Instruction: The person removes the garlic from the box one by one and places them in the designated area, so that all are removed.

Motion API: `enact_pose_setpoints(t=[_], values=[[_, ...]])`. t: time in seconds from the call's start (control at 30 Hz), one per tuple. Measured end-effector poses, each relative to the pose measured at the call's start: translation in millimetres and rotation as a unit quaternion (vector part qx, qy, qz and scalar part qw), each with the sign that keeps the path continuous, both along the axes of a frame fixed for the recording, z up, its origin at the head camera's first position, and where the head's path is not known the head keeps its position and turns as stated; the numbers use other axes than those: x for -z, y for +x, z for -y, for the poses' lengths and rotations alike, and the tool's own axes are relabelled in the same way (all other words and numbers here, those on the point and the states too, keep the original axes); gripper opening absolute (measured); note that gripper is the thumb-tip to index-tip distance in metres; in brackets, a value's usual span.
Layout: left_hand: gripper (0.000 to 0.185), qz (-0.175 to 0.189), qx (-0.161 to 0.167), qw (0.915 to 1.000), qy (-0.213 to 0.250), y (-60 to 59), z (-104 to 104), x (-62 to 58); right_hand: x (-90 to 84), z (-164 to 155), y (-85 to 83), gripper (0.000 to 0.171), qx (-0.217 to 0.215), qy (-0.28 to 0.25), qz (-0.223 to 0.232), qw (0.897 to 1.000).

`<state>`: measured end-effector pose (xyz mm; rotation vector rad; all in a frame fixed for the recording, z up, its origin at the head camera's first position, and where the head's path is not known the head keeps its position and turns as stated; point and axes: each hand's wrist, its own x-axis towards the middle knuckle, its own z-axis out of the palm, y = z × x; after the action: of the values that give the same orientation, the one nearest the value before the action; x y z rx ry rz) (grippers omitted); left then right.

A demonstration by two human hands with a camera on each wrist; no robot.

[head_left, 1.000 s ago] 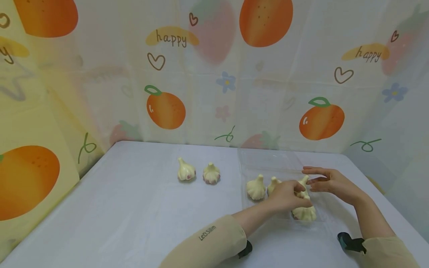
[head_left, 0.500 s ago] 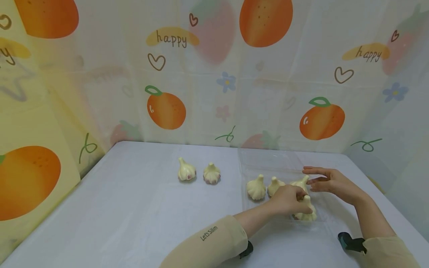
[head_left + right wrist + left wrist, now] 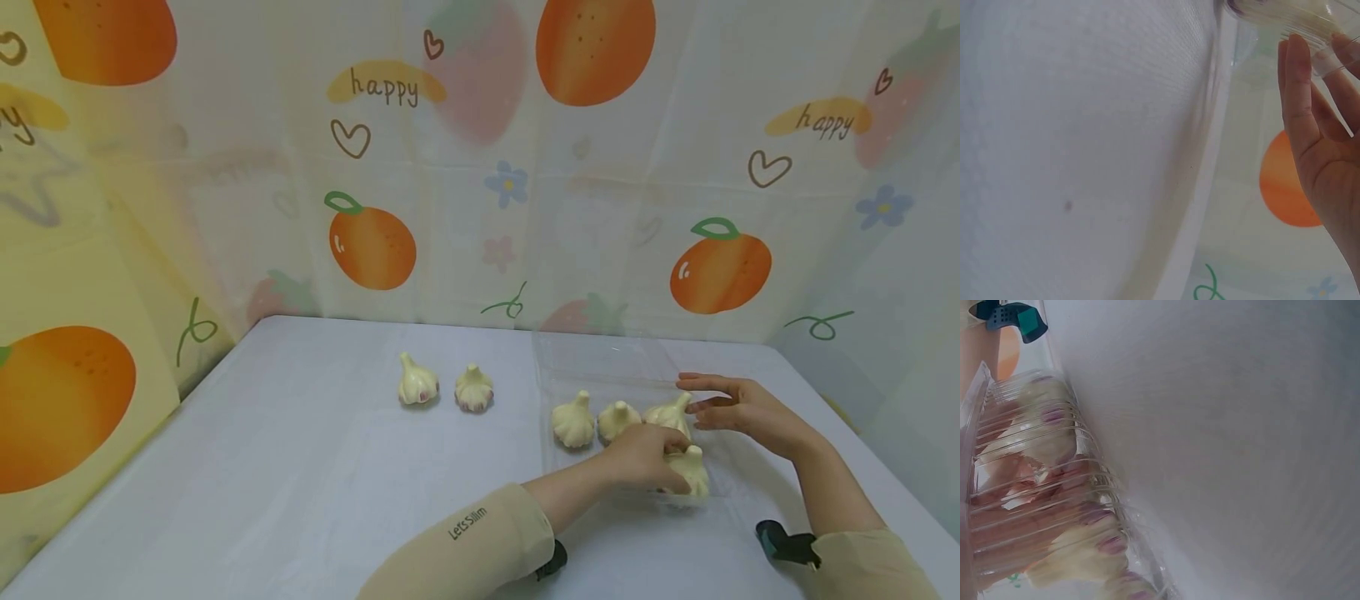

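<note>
In the head view, my left hand (image 3: pixel 642 457) reaches into a clear plastic box (image 3: pixel 558 459), its thumb and fingers about a garlic bulb (image 3: pixel 695 473) at the front right. Through the ribbed box wall in the left wrist view, that bulb (image 3: pixel 1050 422) shows beside the fingers. Behind it lies another garlic bulb (image 3: pixel 667 414); two more, a left bulb (image 3: pixel 573 420) and a middle bulb (image 3: pixel 617 418), sit in the back row. My right hand (image 3: pixel 750 414) rests at the box's right side with fingers extended. The right wrist view shows its fingertips (image 3: pixel 1298 53) at the box wall.
Two garlic bulbs, one tilted (image 3: pixel 417 381) and one upright (image 3: pixel 473 388), lie on the white table (image 3: pixel 300 467) left of the box. The box's clear lid (image 3: pixel 600 354) stands open behind it. A fruit-printed curtain (image 3: pixel 585 192) hangs behind the table.
My left hand has shifted slightly down toward the front of the box, and the front-right bulb has tipped a little to the right. My right hand has stayed put.
</note>
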<state>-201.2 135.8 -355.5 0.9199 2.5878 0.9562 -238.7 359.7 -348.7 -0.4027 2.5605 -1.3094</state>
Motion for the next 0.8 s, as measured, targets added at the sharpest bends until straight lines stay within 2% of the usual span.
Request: enact_pose_setpoints(t=[0.23, 0.57, 0.8], values=[[0.047, -0.027, 0.017, 0.9991, -0.027, 0.4, 1.1, 1.4, 0.3, 1.3, -0.3, 0.051, 0.006, 0.009, 0.0, 1.0], [0.046, -0.028, 0.028, 0.9989, -0.025, 0.6, 1.9, 0.3, 0.2, 1.0, 0.3, 0.051, 0.007, 0.01, 0.0, 1.0], [0.045, -0.014, 0.03, 0.9994, -0.003, -0.6, 2.1, 2.0, -0.5, 2.0, 0.5, 0.051, 0.007, 0.011, 0.0, 1.0]])
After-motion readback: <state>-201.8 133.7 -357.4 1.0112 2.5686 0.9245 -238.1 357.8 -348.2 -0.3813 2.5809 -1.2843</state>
